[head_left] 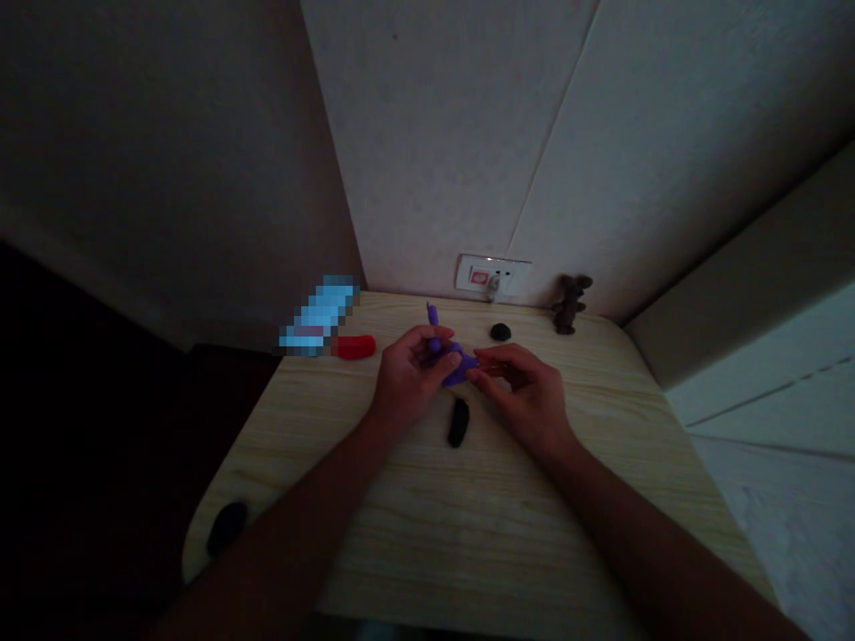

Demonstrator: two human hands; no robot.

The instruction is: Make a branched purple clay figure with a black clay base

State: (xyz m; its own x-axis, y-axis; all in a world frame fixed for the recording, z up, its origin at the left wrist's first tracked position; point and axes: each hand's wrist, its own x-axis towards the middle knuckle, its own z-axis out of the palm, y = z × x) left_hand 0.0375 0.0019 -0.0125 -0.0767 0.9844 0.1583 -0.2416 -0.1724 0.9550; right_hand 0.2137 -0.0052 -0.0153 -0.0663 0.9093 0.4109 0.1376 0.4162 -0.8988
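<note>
My left hand [415,369] is closed round a purple modelling-clay piece [457,367], its thumb pressed on top. A thin purple stem [433,317] sticks up past the fingers of that hand. From the other side, my right hand [525,383] pinches the right end of the same piece between thumb and fingertips. Part of the purple shape is hidden by the fingers. On the table just below my hands lies a long black lump [458,422]. Behind them sits a small round black lump [500,332].
On the wooden table [454,534] a red lump [356,346] lies left, beside a blurred bright screen [319,313]. A brown clay-like figure [569,304] stands at the back right. A dark lump [227,529] is near the left edge. The wall holds a socket [492,276].
</note>
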